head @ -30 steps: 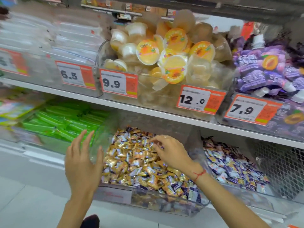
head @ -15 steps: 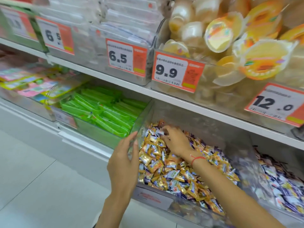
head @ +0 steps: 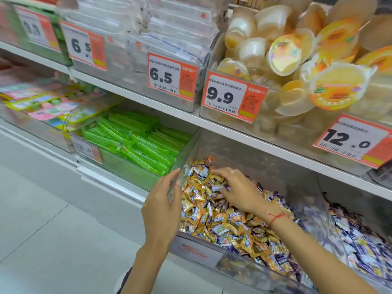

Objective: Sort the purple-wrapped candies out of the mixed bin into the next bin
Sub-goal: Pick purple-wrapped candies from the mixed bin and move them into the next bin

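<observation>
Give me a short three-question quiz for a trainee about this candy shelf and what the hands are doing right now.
1. True or false: the right hand is down among the candies in the mixed candy bin.
2. Which price tag hangs straight above the mixed candy bin? A) 7.9 B) 9.9 tag C) 3.0
3. Fill in: the left hand rests at the bin's ____ wall, beside the green packets.

Key
1. True. Its fingers lie on the gold and purple wrappers; whether they pinch one cannot be told.
2. B
3. Left; the purple candy bin lies on the other side.
</observation>
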